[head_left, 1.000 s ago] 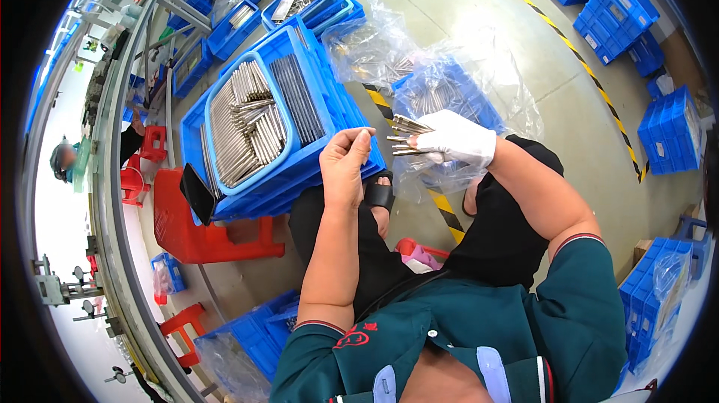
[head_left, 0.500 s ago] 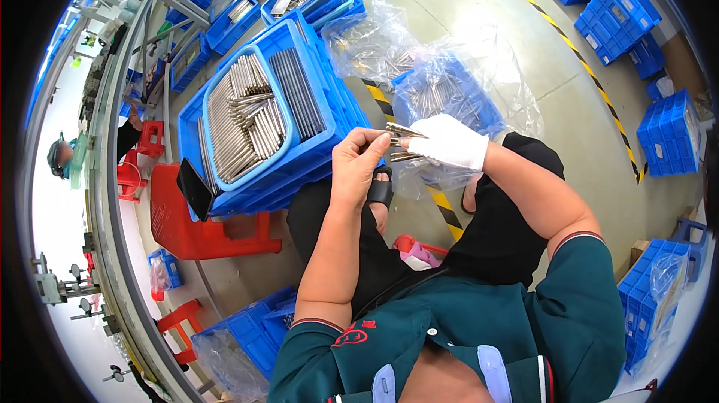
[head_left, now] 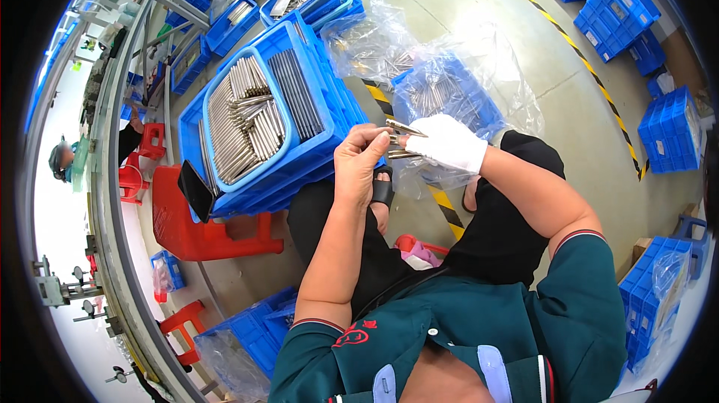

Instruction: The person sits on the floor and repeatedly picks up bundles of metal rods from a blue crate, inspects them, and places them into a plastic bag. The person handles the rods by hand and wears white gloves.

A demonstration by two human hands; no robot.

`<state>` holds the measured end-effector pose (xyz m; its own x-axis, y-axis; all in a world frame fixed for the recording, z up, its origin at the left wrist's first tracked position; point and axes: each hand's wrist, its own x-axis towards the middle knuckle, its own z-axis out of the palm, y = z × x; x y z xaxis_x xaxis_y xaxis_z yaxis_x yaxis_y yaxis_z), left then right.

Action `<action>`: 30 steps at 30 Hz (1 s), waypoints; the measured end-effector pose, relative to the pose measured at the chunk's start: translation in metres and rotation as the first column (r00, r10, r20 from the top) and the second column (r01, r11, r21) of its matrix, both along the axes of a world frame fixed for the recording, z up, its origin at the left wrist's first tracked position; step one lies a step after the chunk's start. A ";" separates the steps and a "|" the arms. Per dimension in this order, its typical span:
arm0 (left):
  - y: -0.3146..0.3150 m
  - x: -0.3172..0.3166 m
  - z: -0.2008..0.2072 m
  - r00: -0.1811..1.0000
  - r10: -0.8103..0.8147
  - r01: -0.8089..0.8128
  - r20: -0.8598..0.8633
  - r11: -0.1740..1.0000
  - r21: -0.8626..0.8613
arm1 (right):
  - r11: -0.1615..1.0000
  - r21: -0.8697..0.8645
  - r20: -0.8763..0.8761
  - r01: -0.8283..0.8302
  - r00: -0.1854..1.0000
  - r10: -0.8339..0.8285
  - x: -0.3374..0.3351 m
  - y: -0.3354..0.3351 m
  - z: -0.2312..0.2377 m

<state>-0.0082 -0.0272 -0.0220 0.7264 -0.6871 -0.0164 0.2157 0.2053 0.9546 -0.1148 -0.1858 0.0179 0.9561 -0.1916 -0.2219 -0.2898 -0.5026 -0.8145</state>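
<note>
My bare left hand [head_left: 361,154] is closed in a pinch, thumb against fingers, on the ends of slim metal rods. Beside it, my right hand [head_left: 448,146] wears a white glove and is closed round several pointed metal rods [head_left: 405,129]. Their tips stick out at both sides of the gloved fingers. Left of my hands, a light-blue tray [head_left: 287,150] full of similar silvery rods [head_left: 238,141] rests in a blue crate [head_left: 329,122]. Dark rods [head_left: 296,92] stand in a row along the crate's right side. Which rod each fingertip touches is hidden.
Beyond my hands, an opened plastic bag [head_left: 479,66] drapes over a blue bin [head_left: 479,107] of rods. A red stool [head_left: 176,216] supports the crate on the left. Blue crates [head_left: 618,13] stack at the right, past a yellow-black floor line [head_left: 577,47]. Another person [head_left: 64,156] is far left.
Both hands stay close together at almost the same place. The pointed rods in the gloved hand have shifted and tilted slightly.
</note>
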 end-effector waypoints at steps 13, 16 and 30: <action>0.002 0.002 0.011 0.990 0.117 -0.120 0.078 0.992 0.034 | 0.990 0.143 0.023 -0.008 1.000 0.005 -0.001 -0.008 -0.001; -0.001 0.000 0.008 0.999 0.033 -0.034 -0.031 0.999 -0.018 | 0.950 0.310 -0.078 -0.030 0.995 0.056 -0.002 -0.007 0.006; 0.006 0.005 0.014 0.989 -0.148 0.148 -0.004 0.985 0.093 | 0.975 0.174 -0.126 -0.136 0.979 0.159 -0.003 -0.003 0.011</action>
